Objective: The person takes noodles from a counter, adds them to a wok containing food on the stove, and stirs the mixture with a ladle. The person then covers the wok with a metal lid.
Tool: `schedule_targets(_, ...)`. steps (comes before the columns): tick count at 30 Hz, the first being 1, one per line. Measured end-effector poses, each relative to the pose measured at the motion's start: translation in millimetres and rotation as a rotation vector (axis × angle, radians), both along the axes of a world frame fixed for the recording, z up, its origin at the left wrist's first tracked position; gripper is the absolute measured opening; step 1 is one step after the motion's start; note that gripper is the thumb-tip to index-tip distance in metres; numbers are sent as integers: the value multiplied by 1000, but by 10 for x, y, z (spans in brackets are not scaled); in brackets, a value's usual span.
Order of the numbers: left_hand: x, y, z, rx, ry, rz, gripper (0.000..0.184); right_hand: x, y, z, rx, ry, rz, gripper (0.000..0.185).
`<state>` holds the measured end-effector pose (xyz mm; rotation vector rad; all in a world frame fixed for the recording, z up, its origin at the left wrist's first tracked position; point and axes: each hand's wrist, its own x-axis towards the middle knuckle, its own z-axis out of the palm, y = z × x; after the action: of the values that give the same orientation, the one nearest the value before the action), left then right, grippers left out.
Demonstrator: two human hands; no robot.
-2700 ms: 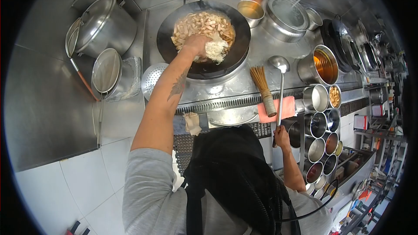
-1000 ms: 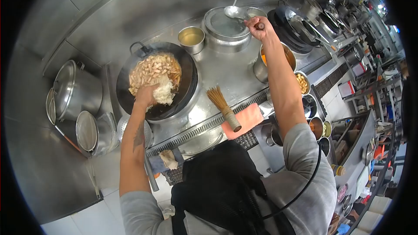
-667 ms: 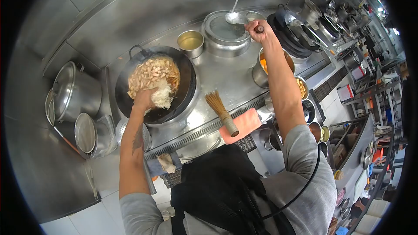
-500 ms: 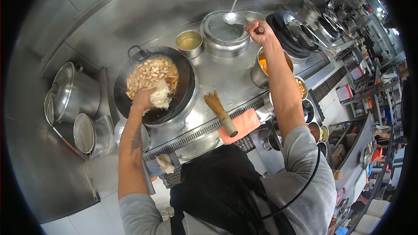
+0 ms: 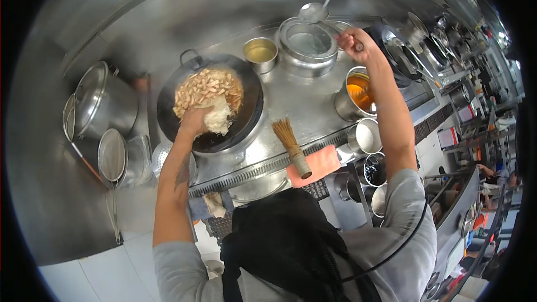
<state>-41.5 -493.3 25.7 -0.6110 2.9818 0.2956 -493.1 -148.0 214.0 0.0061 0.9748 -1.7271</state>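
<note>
Head view: pale shreds touch left hand; right hand holds ladle.

Wok: no readable text, number or sign on the visible metal.
Lidded pot: no legible label or brand.
Pink cloth: no legible print.
Black apron: no legible lettering or logo.
White-and-red box: possibly printed, though too small and blurred in this view to tell; no characters can be read.
</note>
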Motion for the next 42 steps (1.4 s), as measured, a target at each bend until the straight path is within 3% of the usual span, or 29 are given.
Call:
schedule_targets(4, -15, 62, 107, 9, -31, 5, 89, 605, 22, 10, -61, -45, 86, 23)
schedule_targets(7, 26, 39, -2, -15, 15, -23, 91, 1164, -43, -204, -243, -268, 161, 28)
schedule_targets(11, 99, 82, 50, -26, 19, 17, 82, 1768, -234, -596, -208, -445, 288, 30)
schedule_targets(14, 117, 26, 130, 18, 23, 73, 78, 2204, -298, -691, 57, 61, 408, 28)
schedule_targets(15, 144, 32, 134, 23, 41, 69, 76, 2444, -317, -594, 65, 54, 410, 28)
schedule_targets(17, 185, 62, 164, 6, 73, 47, 77, 2866, -346, -402, 503, 810, 464, 30)
schedule_targets(18, 200, 108, 223, -7, 142, 87, 75, 2885, -310, -542, 542, 975, 499, 35)
schedule_targets(19, 202, 117, 257, -22, 214, 126, 74, 2906, -256, -740, 546, 975, 496, 35)
schedule_targets(20, 213, 55, 143, -113, 284, 96, 73, 2924, -193, -953, 559, 1201, 490, 37)
schedule_targets(21, 209, 43, 162, -113, 287, 94, 73, 2952, -178, -984, 566, 1429, 482, 40)
schedule_targets(23, 233, 79, 173, -98, 223, 85, 71, 2848, -260, -994, 605, 1456, 537, 44)
schedule_targets(26, 257, 114, 77, -120, 164, 20, 67, 2759, -516, -1078, 515, 1916, 356, 48)
schedule_targets(29, 231, 97, 12, -63, 138, 6, 63, 2711, -760, -1030, 720, 1911, 497, 50)
schedule_targets(33, 139, 176, -84, -74, 129, 54, 60, 2772, -831, -1068, 749, 1918, 597, 51)
schedule_targets(35, 87, 306, -10, -168, 136, 129, 57, 2803, -693, -1105, 460, 1972, 550, 52)
schedule_targets(40, -41, 461, -170, -211, 225, 200, 52, 3278, -213, -618, 644, 1975, 711, 57)
schedule_targets(42, -95, 447, -217, -252, 274, 212, 51, 3318, -27, -750, 696, 2049, 703, 59)
